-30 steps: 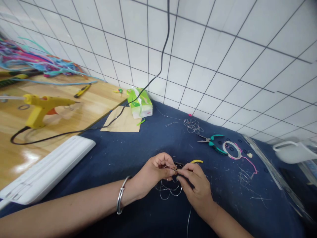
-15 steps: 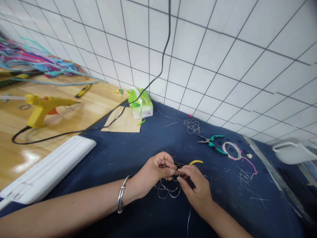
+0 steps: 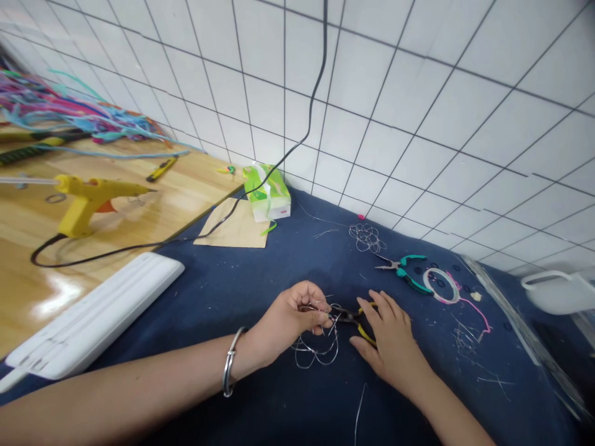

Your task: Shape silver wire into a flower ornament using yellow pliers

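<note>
My left hand [image 3: 290, 319] is closed, thumb against fingers, on a piece of thin silver wire bent into flower-like loops [image 3: 316, 352]. The loops hang below its fingertips. My right hand [image 3: 388, 334] is open, fingers spread and thumb apart, at the yellow handles of a pair of pliers [image 3: 366, 333]. The jaws of these pliers point left, close to the wire loops. Whether the fingers touch the handles is hard to make out.
Teal-handled pliers [image 3: 403, 266], a second looped wire piece [image 3: 366, 237] and a wire coil [image 3: 439, 300] lie to the right. A tissue pack [image 3: 272, 201], white power strip [image 3: 97, 316] and yellow glue gun [image 3: 81, 204] are left, its black cord [image 3: 232, 207] crossing the cloth.
My right hand has let go of the wire loops and moved right, opening over the yellow-handled pliers. The left hand keeps its hold in nearly the same spot. The view has shifted slightly.
</note>
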Available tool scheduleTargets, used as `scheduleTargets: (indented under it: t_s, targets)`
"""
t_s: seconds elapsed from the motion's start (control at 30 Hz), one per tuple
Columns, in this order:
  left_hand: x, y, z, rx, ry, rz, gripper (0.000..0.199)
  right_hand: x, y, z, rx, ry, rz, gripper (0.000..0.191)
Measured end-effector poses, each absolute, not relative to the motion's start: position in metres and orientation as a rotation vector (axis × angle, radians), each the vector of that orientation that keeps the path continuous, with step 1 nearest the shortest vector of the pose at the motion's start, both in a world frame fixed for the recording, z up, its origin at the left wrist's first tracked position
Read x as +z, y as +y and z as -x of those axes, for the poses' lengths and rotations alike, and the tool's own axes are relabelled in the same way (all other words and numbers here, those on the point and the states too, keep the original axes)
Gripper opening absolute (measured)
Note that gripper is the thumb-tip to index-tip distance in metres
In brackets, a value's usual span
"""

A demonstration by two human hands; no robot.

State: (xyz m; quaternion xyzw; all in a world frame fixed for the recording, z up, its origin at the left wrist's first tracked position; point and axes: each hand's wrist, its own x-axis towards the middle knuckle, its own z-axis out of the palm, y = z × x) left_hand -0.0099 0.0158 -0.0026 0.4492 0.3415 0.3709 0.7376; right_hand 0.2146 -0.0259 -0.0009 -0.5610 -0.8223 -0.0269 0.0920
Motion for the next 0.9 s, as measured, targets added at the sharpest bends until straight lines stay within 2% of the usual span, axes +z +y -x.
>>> scheduleTargets:
  t_s: [0.17,0.33,0.53,0.77,0.9]
  targets:
    - [-0.001,0.017,0.01,0.792,0.751,-0.999,0.014,-0.013,-0.023,-0.224,-0.255,-2.494,1.636,0.034]
    - [-0.001,0.015,0.008,0.791,0.778,-1.058,0.012,-0.015,-0.019,-0.229,-0.265,-2.376,1.646,0.012]
    - [0.001,0.014,0.009,0.78,0.789,-1.068,0.013,0.002,-0.03,-0.217,-0.117,-2.372,1.527,0.011]
    - [0.003,0.011,0.01,0.631,0.693,-0.979,0.014,0.014,-0.042,-0.213,-0.54,-2.438,1.234,0.02]
    - [0.001,0.009,0.009,0.621,0.693,-0.969,0.014,0.013,-0.043,-0.214,-0.614,-2.473,1.194,0.023]
